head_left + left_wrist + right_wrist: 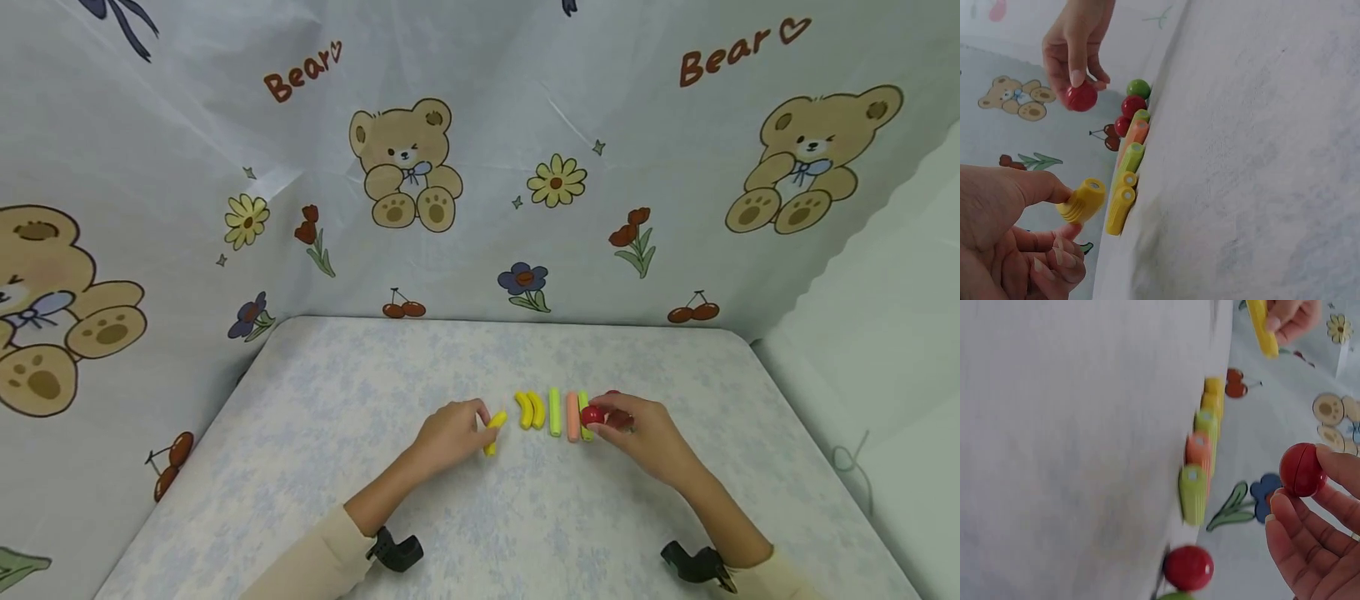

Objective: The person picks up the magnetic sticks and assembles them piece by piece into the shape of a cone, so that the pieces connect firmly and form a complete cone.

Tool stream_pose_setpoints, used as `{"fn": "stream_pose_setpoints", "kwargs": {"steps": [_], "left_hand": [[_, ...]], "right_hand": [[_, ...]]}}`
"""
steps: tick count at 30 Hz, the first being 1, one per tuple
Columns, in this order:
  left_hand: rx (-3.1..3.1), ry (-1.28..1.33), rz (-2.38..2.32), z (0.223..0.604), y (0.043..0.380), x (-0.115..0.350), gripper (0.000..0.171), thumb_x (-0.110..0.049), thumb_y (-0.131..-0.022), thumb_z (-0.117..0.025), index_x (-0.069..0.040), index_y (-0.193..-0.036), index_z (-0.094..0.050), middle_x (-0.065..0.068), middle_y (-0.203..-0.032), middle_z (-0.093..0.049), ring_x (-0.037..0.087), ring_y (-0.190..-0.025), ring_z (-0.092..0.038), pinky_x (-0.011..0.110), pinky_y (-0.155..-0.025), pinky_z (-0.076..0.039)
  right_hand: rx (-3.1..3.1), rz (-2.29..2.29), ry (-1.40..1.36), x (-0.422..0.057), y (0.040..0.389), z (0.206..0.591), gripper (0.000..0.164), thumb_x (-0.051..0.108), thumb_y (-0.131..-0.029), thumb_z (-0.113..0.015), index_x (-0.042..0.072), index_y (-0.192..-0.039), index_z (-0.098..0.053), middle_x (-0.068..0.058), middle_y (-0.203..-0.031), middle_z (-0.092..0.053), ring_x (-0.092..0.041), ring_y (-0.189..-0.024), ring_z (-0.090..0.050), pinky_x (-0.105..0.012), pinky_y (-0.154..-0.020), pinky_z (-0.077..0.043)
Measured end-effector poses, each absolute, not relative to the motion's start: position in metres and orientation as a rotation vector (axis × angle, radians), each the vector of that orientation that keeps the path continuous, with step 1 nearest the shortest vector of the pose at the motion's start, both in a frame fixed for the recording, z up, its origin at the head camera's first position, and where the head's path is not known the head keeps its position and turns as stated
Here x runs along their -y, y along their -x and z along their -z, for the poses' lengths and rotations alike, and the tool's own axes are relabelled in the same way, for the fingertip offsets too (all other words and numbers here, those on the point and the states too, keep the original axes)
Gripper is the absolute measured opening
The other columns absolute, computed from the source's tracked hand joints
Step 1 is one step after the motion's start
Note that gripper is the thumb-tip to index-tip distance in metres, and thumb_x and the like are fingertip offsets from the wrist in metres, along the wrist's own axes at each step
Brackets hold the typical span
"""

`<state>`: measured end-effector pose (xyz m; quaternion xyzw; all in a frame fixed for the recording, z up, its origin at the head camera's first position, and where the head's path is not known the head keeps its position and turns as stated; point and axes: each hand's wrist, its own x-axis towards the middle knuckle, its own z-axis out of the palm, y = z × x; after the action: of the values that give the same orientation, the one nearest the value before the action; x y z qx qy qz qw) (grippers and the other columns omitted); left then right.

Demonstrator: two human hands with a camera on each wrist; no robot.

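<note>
My left hand (452, 433) pinches a yellow toy banana (1088, 199) between thumb and fingers, left of the row of toy pieces. A red ball (1303, 470) with a seam round it is pinched in my right hand (637, 429), over the row's right end. Two curved yellow bananas (529, 411) lie side by side nearest the left hand. After them come a light green stick (555, 412), an orange stick (573, 417) and another green stick (1193, 494). More red balls (1134, 106) and a green ball (1138, 89) lie beyond, mostly hidden by the right hand in the head view.
The pieces lie on a pale blue mottled table (337, 375). Behind it hangs a cloth (480, 250) printed with bears and flowers. A thin pale cord (855, 458) hangs at the right. Each wrist carries a black camera mount (397, 552).
</note>
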<state>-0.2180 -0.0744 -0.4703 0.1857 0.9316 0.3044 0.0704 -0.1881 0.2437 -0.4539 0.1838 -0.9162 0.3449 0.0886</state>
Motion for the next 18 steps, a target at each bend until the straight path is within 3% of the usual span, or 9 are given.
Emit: {"fn": "stream_pose_setpoints", "kwargs": {"steps": [8,18], "left_hand": [[-2.815,-0.671,-0.857,0.466,0.196,0.07,0.021,-0.034,-0.095,-0.071,-0.014,-0.098,-0.066,-0.009,-0.052,-0.048,0.007,-0.042,-0.039,0.021,-0.04,-0.031],[-2.814,-0.694,-0.768,0.47,0.18,0.063,0.021,-0.034,-0.094,-0.071,-0.015,-0.097,-0.066,-0.009,-0.056,-0.049,0.007,-0.045,-0.043,0.024,-0.042,-0.037]], "right_hand": [[2.736,-1.142,-0.701,-0.215,0.179,0.461,0.037,0.007,-0.084,-0.083,0.004,-0.119,-0.072,0.0,-0.105,-0.074,-0.012,-0.082,-0.067,-0.024,-0.072,-0.057],[2.722,-1.213,-0.828,-0.19,0.179,0.469,0.036,0.013,-0.087,-0.082,0.003,-0.12,-0.071,0.003,-0.102,-0.073,-0.01,-0.081,-0.066,-0.031,-0.072,-0.059]]}}
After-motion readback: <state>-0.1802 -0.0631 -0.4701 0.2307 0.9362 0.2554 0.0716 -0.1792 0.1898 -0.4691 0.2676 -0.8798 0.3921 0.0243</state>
